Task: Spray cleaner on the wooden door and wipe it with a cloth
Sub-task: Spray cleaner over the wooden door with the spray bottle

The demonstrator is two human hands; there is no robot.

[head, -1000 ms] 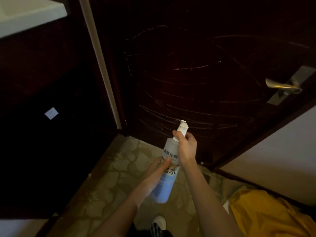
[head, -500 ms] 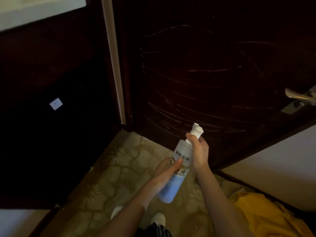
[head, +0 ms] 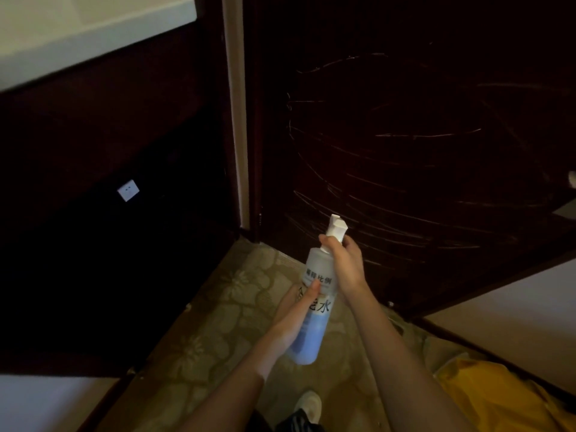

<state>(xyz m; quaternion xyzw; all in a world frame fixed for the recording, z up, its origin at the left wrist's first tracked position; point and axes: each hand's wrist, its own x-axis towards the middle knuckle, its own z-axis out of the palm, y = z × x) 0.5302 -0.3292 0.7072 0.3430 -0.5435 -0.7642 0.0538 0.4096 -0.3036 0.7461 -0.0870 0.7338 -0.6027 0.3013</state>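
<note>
Starting at the upper left of the frame, a pale ledge runs above a dark wall panel, where a small white outlet plate sits at left centre. A light door frame strip drops down just left of centre. Right of it, the wooden door fills the centre and upper right, dark, with thin pale arcs across its lower half. I cannot tell whether those are scratches or wipe marks.

In the lower centre, both hands hold 1 spray bottle. The left hand wraps the lower body, thumb lying on the label. The right hand closes around the neck, fingers at the trigger under the white nozzle. The bottle's long axis runs from lower centre up toward the door, nozzle end leading, so the door lies ahead of and above the hands. The right hand is the nearer of the 2 to the door surface. Nozzle and door look near but apart; the next move likely needs only a trigger squeeze.

A yellow fabric item lies at lower right; whether it is the cloth is unclear.

Compared with 0.5 s ago, the door handle has slid almost out of the right edge, the outlet plate sits further right, and the grip looks unchanged.
</note>
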